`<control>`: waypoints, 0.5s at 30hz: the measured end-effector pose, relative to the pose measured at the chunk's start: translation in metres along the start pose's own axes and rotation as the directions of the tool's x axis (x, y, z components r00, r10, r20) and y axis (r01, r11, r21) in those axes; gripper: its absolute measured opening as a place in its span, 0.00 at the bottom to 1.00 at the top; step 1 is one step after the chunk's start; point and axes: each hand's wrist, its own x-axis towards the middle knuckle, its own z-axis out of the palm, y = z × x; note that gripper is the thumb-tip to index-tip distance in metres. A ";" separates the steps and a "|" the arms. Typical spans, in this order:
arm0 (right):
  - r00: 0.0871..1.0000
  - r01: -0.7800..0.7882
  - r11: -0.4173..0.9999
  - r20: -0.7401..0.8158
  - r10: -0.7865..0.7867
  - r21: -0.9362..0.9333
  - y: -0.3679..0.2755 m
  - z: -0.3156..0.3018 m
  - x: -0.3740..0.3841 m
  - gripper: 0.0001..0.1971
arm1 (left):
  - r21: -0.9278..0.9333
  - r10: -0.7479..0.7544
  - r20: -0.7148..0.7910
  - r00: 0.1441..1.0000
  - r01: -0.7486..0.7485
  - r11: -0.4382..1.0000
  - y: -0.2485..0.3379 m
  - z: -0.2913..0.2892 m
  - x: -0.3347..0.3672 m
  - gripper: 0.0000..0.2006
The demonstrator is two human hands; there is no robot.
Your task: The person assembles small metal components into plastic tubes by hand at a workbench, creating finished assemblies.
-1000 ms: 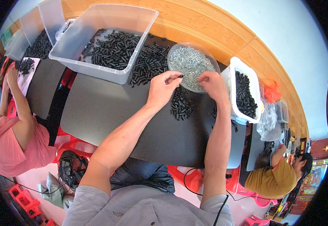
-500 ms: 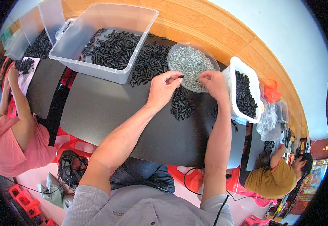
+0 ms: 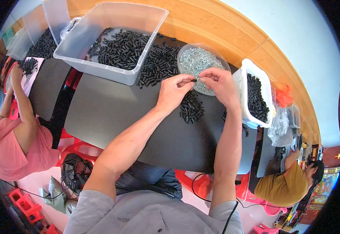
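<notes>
Between the thumb and forefinger of my left hand (image 3: 174, 93) is a small black plastic piece (image 3: 194, 80). My right hand (image 3: 220, 85) is pinched right beside it, its fingertips meeting the piece's end; what they hold is too small to make out. Both hands are over the near edge of a round clear tub (image 3: 183, 58) filled with small silvery metal pieces (image 3: 199, 61). Just below my hands lies a little heap of black pieces (image 3: 191, 109) on the dark table (image 3: 111, 105).
A large clear bin (image 3: 96, 70) of black pieces stands at the back left, with a loose pile (image 3: 158, 64) beside it. At right is a white tub (image 3: 258, 99) of black pieces. Other people sit at left in pink (image 3: 25, 144) and at right in mustard (image 3: 281, 187).
My right hand has moved left from over the metal pieces to meet my left hand at the black piece. The view has shifted slightly.
</notes>
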 end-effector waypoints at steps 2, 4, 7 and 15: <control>1.000 -0.003 1.000 0.001 0.003 -0.008 -0.002 0.000 0.000 0.05 | 0.004 -0.003 0.001 1.000 0.003 1.000 0.000 -0.001 0.000 0.12; 1.000 -0.006 1.000 0.002 0.006 -0.016 -0.002 0.001 -0.001 0.05 | 0.021 -0.008 -0.001 1.000 0.008 1.000 0.001 -0.001 0.000 0.12; 1.000 -0.018 0.999 0.006 0.018 -0.032 -0.002 0.004 0.000 0.05 | 0.029 -0.001 -0.014 1.000 0.001 1.000 0.000 -0.002 0.000 0.12; 1.000 0.002 1.000 0.007 -0.003 0.017 -0.005 0.007 -0.002 0.06 | 0.023 0.030 -0.011 0.999 -0.030 0.999 -0.002 0.000 0.000 0.12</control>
